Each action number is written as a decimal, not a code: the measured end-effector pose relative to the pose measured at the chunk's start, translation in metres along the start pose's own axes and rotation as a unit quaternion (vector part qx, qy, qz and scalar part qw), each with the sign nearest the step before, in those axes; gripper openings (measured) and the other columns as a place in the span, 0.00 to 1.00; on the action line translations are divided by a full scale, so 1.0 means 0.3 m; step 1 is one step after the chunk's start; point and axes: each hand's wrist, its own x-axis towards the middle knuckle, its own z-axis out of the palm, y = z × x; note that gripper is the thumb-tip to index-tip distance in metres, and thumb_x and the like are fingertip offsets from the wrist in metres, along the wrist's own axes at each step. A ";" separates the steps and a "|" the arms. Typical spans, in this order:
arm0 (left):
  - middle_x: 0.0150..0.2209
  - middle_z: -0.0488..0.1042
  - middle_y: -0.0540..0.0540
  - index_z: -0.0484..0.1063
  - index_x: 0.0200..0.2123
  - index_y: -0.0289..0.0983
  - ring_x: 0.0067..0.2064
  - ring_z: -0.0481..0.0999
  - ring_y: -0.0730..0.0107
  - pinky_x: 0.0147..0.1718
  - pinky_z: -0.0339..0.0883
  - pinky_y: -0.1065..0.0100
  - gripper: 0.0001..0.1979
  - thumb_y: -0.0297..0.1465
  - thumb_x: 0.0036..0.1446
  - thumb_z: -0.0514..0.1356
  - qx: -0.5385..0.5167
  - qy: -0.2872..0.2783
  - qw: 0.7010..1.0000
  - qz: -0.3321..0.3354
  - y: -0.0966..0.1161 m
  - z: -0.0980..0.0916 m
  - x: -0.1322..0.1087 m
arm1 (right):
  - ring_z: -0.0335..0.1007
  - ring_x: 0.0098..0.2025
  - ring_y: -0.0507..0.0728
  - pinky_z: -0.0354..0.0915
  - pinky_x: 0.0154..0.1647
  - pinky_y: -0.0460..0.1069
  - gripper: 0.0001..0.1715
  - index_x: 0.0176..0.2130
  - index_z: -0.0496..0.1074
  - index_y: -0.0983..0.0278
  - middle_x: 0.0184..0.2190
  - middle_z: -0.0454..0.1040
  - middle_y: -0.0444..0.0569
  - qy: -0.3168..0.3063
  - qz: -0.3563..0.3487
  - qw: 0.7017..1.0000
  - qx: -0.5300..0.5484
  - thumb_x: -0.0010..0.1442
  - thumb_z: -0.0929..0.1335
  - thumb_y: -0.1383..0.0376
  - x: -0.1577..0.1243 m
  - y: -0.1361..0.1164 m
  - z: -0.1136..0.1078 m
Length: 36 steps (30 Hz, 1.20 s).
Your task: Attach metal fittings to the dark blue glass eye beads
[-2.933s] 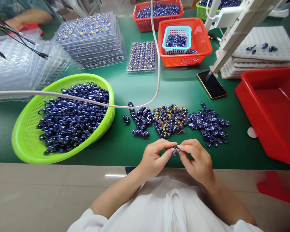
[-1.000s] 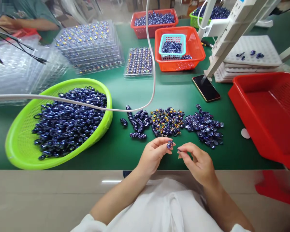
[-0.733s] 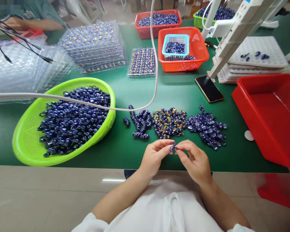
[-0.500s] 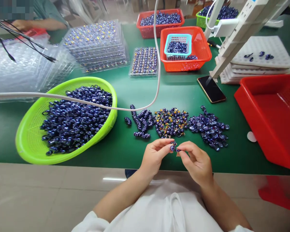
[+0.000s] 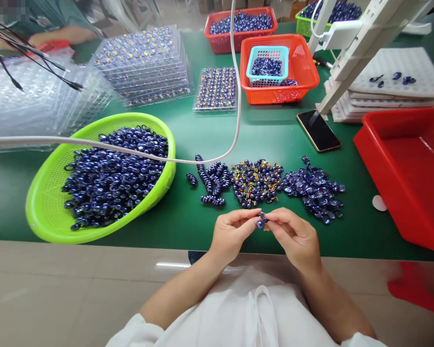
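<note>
As you look down through the head view, your left hand (image 5: 229, 236) and right hand (image 5: 299, 237) meet just over the near edge of the green surface (image 5: 202, 132), each with thumb and forefinger pinching the same small dark-blue piece (image 5: 261, 220) between them. Holding it from both sides probably steadies something so tiny while leaving its rounded, shiny middle uncovered; your fingertips hide its finer details. Just beyond your hands, three loose groups lie in a row, apparently sorted by kind and kept within short reach: ribbed, coil-like rolls (image 5: 217, 182) at left, a mixed heap of yellow-flecked pieces (image 5: 256, 182) in the middle, and flat, glossy oval discs (image 5: 316, 192) at right. Farther left, a tilted lime-green plastic basket (image 5: 39, 217) with perforated walls holds a deep mound of looped, metallic-looking blue pieces (image 5: 115, 178), its rim likely there to stop them scattering. Behind, stacked clear trays (image 5: 142, 65) carry beads in even rows, which seems to keep them separate. A smooth white cable (image 5: 202, 160) curves across the foreground, and a smooth-walled red bin (image 5: 398, 193) stands at right.
</note>
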 end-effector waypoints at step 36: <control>0.42 0.84 0.41 0.80 0.50 0.42 0.40 0.82 0.62 0.41 0.74 0.61 0.17 0.22 0.59 0.63 0.248 -0.102 0.904 0.332 -0.009 -0.033 -0.019 | 0.79 0.36 0.55 0.76 0.40 0.49 0.11 0.47 0.75 0.56 0.38 0.81 0.46 0.040 -0.014 0.992 -0.117 0.65 0.69 0.66 -0.019 0.019 0.012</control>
